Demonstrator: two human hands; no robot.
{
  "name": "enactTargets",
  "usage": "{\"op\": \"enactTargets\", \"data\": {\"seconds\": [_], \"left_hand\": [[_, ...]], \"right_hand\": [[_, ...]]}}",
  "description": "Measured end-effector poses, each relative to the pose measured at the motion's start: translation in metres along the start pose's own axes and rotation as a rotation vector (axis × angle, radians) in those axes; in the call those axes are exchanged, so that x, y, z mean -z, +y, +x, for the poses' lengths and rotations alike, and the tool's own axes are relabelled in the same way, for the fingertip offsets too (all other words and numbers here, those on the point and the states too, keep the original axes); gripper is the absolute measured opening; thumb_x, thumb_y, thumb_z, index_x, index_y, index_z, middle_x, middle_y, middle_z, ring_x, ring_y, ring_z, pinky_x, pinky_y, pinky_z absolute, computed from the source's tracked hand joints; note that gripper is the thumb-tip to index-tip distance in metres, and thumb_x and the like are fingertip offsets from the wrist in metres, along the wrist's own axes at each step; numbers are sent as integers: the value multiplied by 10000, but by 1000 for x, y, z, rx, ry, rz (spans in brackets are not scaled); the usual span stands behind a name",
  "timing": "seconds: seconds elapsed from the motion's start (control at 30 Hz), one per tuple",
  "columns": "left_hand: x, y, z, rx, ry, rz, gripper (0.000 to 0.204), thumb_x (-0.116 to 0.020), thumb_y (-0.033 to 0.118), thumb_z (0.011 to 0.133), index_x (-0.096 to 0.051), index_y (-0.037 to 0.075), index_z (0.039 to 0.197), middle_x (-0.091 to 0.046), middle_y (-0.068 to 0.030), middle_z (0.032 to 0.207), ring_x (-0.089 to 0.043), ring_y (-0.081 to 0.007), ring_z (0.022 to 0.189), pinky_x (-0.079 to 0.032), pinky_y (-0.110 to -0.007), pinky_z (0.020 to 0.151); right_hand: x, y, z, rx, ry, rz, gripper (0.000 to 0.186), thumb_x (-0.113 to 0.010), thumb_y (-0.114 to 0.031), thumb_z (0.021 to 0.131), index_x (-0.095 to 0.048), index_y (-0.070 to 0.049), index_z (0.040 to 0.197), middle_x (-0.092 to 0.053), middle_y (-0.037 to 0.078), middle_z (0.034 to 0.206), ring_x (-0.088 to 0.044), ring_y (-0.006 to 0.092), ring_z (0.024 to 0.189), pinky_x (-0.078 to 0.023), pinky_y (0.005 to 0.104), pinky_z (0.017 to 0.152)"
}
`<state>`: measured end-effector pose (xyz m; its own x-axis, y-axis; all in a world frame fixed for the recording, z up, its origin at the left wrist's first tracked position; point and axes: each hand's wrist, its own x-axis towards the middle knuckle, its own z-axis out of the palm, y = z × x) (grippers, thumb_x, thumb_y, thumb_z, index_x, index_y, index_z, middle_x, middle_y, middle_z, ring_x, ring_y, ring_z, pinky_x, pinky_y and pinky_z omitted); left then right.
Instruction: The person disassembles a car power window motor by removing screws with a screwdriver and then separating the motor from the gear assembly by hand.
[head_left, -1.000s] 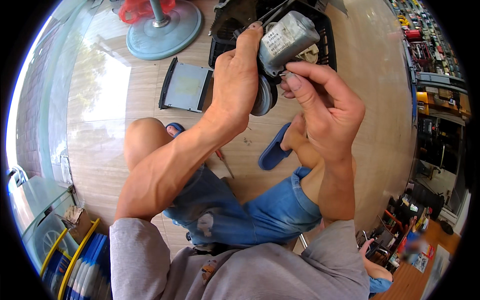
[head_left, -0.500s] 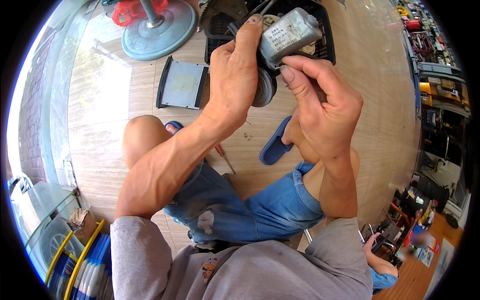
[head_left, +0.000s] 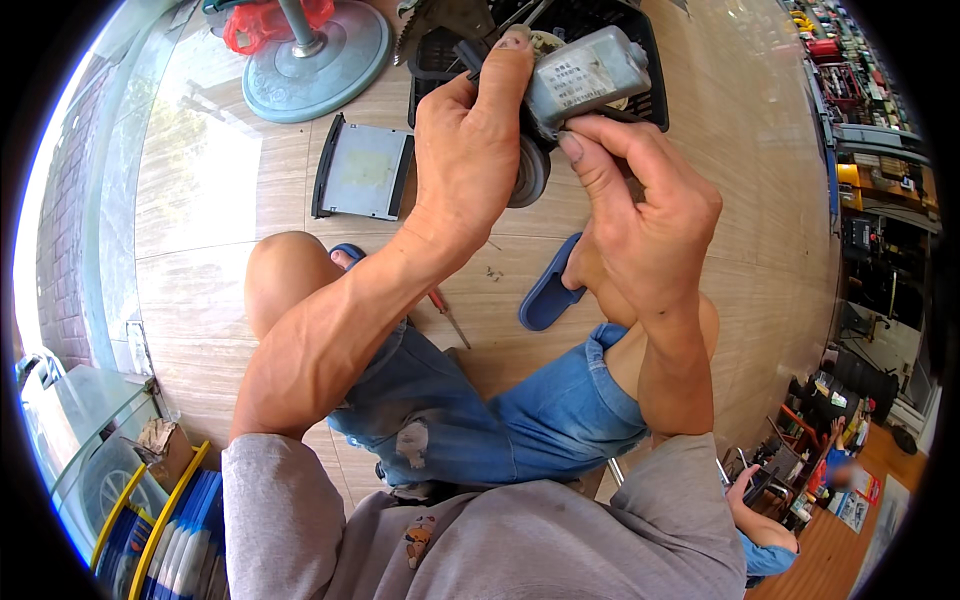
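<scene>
While my left hand (head_left: 465,150) grasps the unit at the left end of the grey motor (head_left: 590,75), thumb laid along the top and the other fingers mostly hidden, my right hand (head_left: 645,200) brings thumb and forefinger into a pinch at the motor's lower corner. Whether those two tips hold a small part or only press the housing, I cannot tell. The motor is just beyond my right fingertips, in front of the black basket (head_left: 655,70), and the round grey wheel (head_left: 531,180) shows between my hands.

I judge the work to be partway: motor and wheel seem joined in one unit, while the corner under my fingers looks unfinished. The red-handled screwdriver (head_left: 438,300) lies on the floor, nearer my body than my fingers, with a few tiny bits (head_left: 494,273) loose there too.

Compared with a second ago, the motor leans flatter, and my right fingertips seem tucked closer under its edge. The grey box-shaped drive (head_left: 360,170), left of my left fingers, and the screwdriver lie on the floor as they did then.
</scene>
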<state>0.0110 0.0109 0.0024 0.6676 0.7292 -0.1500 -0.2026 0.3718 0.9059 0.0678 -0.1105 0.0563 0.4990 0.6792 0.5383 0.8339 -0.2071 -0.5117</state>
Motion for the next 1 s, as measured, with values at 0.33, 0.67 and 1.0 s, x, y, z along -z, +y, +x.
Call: {"op": "enactTargets", "data": {"seconds": [0.33,0.67,1.0], "left_hand": [[-2,0,-3,-131,39,162,590,-603,556,927,-622,4,720,-503,13,571,-431,-73,555,-362,-281,499],[0,-7,0,-124,17,156,606,-619,576,914,-630,-3,734,-511,14,572,-436,-67,551,-357,-266,487],[1,9,-5,-53,29,276,603,-635,571,901,-638,-6,722,-542,-1,575,-465,-80,553,-391,-285,507]], "right_hand": [[0,1,-3,-160,-21,77,86,-761,-95,823,-720,-51,885,-683,100,776,-664,254,660,-508,326,583],[-8,6,-7,-26,61,-37,95,-760,-115,829,-708,-44,864,-668,108,758,-651,272,624,-499,356,556],[3,6,-3,-165,-94,99,115,-734,-110,846,-716,-22,918,-697,142,784,-684,250,636,-517,332,565]]}}
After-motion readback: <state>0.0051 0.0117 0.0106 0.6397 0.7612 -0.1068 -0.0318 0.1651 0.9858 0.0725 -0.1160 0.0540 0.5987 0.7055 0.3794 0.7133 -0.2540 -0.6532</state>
